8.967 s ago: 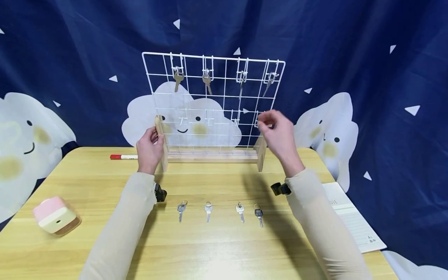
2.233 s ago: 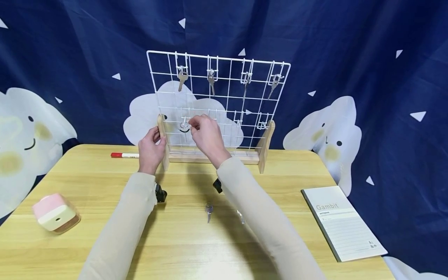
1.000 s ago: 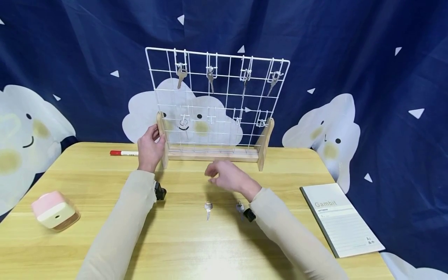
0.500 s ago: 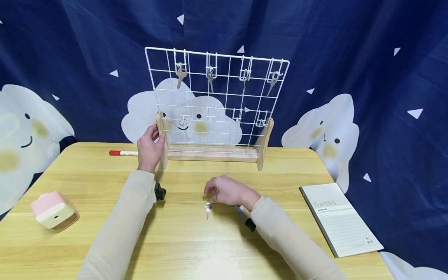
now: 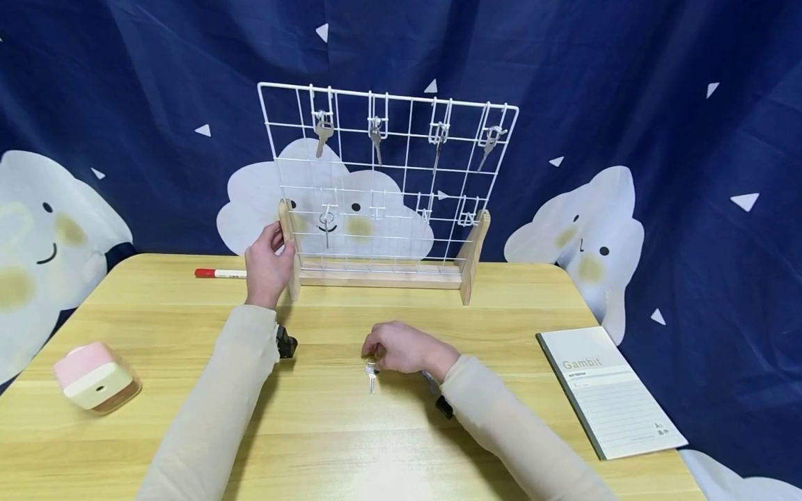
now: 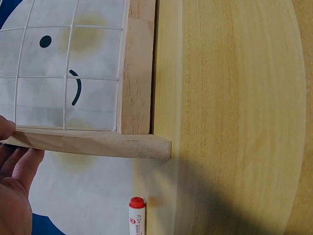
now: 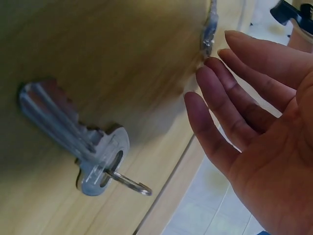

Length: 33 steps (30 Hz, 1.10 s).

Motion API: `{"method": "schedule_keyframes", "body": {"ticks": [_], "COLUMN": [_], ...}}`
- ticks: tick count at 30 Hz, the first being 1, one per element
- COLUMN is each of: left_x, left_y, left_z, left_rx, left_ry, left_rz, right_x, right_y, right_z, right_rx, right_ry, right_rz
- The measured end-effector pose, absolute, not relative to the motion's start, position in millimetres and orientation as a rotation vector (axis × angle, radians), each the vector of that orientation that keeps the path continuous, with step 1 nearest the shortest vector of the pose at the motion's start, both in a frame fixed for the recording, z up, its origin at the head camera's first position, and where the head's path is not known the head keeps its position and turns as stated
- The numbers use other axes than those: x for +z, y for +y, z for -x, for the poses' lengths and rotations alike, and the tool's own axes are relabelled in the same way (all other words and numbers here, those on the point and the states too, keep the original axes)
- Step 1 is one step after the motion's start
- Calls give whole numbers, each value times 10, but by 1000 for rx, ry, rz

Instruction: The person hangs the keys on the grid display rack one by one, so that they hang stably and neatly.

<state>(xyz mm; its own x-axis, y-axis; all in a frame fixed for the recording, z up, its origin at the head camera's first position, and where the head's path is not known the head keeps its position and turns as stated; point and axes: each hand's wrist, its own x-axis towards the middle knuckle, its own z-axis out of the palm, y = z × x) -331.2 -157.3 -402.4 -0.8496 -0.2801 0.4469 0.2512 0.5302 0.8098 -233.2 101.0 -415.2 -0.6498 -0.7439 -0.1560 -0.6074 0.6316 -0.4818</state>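
My left hand (image 5: pixel 269 268) grips the left wooden upright (image 6: pixel 88 144) of a white wire grid rack (image 5: pixel 407 170). Lower down, at the middle of the table, my right hand (image 5: pixel 404 348) reaches to a key (image 5: pixel 372 376) lying flat. Its fingertips (image 7: pixel 208 63) are at the ring end of that key, and the thumb stands apart from the fingers. A second key (image 7: pixel 95 147) with a ring lies nearer the wrist, mostly hidden by the sleeve in the head view. Several keys, such as one at left (image 5: pixel 323 136), hang from the upper hooks. Another key (image 5: pixel 326 233) hangs from the lower left hook.
A red-capped marker (image 5: pixel 219 273) lies behind my left hand. At the table's left stands a pink and cream box-shaped thing (image 5: pixel 97 376). A notebook (image 5: pixel 610 393) lies at the right edge. Behind the table hangs a dark blue curtain (image 5: pixel 595 83).
Over nine seconds the outer two of the table keys have left the table; one key now hangs lower left. My right hand has come down from the rack to a table key. The left hand stays.
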Motion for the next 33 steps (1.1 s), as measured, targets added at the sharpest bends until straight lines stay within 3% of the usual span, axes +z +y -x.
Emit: {"method": "schedule_keyframes", "body": {"ticks": [18,33], "left_x": [-4022,-4033], "left_y": [-1570,-1581], "left_z": [3305,3321], "left_rx": [-1330,-1332], "left_ry": [-2241,-2235], "left_rz": [-26,1], "right_x": [-4177,-4121], "right_y": [887,942], "right_z": [2357,2383], "right_rx": [-350,-607], "right_ry": [2563,2439], "right_rz": [1065,986]}}
